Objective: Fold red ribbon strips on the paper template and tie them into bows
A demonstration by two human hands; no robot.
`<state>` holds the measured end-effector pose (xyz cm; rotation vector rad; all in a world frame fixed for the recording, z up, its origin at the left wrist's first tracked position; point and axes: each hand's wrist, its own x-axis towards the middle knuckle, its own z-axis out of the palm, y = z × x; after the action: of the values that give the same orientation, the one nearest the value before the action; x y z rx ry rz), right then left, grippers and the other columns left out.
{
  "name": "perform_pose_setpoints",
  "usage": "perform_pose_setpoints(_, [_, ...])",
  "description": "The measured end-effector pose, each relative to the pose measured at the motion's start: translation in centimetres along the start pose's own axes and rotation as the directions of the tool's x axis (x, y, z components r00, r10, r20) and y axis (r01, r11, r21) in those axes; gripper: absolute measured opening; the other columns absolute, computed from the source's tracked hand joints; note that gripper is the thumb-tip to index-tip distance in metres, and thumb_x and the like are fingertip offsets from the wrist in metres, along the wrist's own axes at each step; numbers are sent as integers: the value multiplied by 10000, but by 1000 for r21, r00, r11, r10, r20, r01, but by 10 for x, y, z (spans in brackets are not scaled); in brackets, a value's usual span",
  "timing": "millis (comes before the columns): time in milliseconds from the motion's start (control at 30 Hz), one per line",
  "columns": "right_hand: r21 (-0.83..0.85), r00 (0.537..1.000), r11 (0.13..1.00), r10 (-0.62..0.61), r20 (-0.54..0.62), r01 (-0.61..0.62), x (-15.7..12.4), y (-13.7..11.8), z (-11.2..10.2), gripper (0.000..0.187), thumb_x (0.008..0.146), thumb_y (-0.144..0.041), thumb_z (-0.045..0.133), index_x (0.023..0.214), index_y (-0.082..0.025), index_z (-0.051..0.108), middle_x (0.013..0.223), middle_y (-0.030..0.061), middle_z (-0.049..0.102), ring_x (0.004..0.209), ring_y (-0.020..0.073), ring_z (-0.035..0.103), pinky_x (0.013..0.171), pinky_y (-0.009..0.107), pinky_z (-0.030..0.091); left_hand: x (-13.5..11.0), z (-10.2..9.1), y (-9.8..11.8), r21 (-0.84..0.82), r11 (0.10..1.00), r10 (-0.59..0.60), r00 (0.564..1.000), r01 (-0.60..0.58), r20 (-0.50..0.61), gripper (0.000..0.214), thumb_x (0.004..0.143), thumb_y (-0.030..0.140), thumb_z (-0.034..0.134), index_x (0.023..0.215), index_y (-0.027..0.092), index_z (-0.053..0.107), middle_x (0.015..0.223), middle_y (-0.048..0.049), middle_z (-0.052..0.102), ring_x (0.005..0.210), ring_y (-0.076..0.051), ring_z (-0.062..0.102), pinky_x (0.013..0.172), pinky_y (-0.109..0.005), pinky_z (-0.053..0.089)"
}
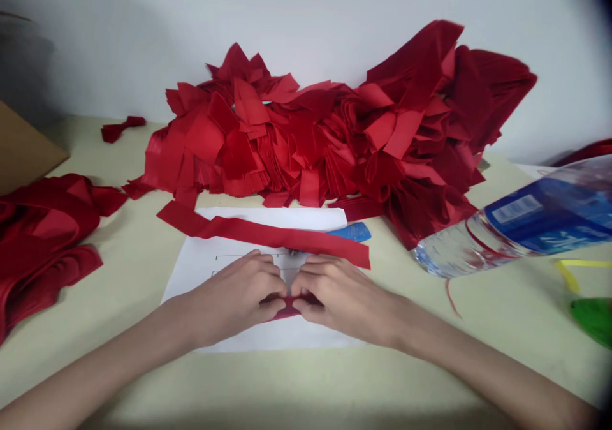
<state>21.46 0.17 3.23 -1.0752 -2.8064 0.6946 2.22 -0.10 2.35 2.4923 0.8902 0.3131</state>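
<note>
Both hands close together at the centre of the sheet, grip narrow. Your left hand and right hand meet over a small folded red piece, pinching it between them. Your left fingertips and right fingertips curl in on it from either side, and most of the piece is hidden by them. Material cannot be confirmed as paper or cloth at this view.

Hands rest over a white paper sheet with thin printed lines showing just above your left fingers. A long red strip lies across the sheet's upper part, just beyond your fingers, and runs past its right edge. A blue object, type unclear, is partly tucked under the strip's right half.

Beyond the sheet, against the wall, sits a large heap of cut red pieces, its front edge touching the sheet's top edge. To your left lie a folded red bundle, a small loose red piece and a cardboard box.

To your right, a clear plastic water bottle with a blue label lies on its side. Further right are a yellow ribbon and a green object, on the pale table.
</note>
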Motion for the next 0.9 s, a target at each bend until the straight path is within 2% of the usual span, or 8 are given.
perform_pose_setpoints(100, [-111, 999, 993, -40, -4, 39, 0, -1, 2, 92, 844, -187, 572, 772, -148, 613, 836, 54, 657, 863, 188, 590, 866, 350, 428, 0, 2, 4, 87, 996, -23, 999, 20, 26, 206, 850, 105, 484, 730, 195, 624, 766, 6, 658, 764, -165, 561, 751, -324, 387])
perform_pose_setpoints(200, [-147, 998, 987, -57, 13, 58, 0, -2, 2, 101, 861, -192, 560, 782, -148, 606, 855, 59, 652, 875, 190, 585, 858, 350, 440, -1, 5, 6, 137, 990, -41, 999, 38, 17, 206, 844, 107, 489, 700, 186, 613, 719, -1, 636, 730, -171, 543, 738, -328, 386])
perform_pose_setpoints(367, [-112, 995, 989, -95, 17, 96, -1, 2, 0, 107, 879, -195, 539, 816, -150, 612, 894, 61, 643, 916, 192, 576, 861, 357, 444, -2, 5, 3, 115, 993, -25, 999, 21, 32, 201, 858, 118, 473, 715, 186, 597, 735, -1, 627, 746, -166, 536, 760, -325, 387])
perform_pose_setpoints(533, [27, 996, 998, -60, 64, 59, 3, 8, -7, 79, 855, -185, 568, 815, -169, 634, 830, 17, 644, 824, 150, 591, 721, 265, 465, 3, 1, -6, -18, 999, -34, 994, 36, 105, 207, 812, 88, 493, 638, 178, 559, 690, 19, 598, 696, -130, 527, 727, -276, 401])
perform_pose_setpoints(667, [41, 996, 997, -74, 49, 72, 4, 11, -6, 50, 839, -190, 594, 807, -181, 632, 819, 0, 640, 813, 138, 587, 706, 246, 468, 3, 1, -6, -15, 1000, -25, 997, 26, 78, 195, 819, 89, 506, 657, 180, 564, 698, 27, 600, 701, -127, 526, 755, -287, 403])
perform_pose_setpoints(733, [-36, 995, 994, -103, 2, 103, 3, 10, 0, 60, 838, -199, 596, 788, -167, 606, 843, 17, 636, 847, 152, 582, 749, 269, 474, -1, 4, -3, 37, 999, -4, 1000, 3, 25, 165, 844, 110, 510, 713, 181, 581, 754, 16, 621, 746, -145, 535, 759, -308, 405])
perform_pose_setpoints(800, [-189, 983, 971, -164, -79, 147, -1, 9, 9, 94, 848, -198, 576, 769, -149, 586, 830, 43, 625, 859, 180, 570, 786, 311, 473, -7, 10, 0, 169, 985, 42, 999, -36, -32, 160, 870, 131, 491, 752, 175, 590, 770, -11, 620, 763, -173, 525, 723, -331, 406])
perform_pose_setpoints(900, [-450, 933, 870, -310, -181, 202, -8, 8, 23, 152, 880, -174, 507, 748, -131, 571, 739, 51, 586, 780, 197, 542, 749, 346, 465, -18, 20, 2, 406, 906, 165, 983, -119, -80, 174, 866, 91, 464, 773, 155, 596, 726, -40, 589, 706, -192, 486, 632, -337, 387])
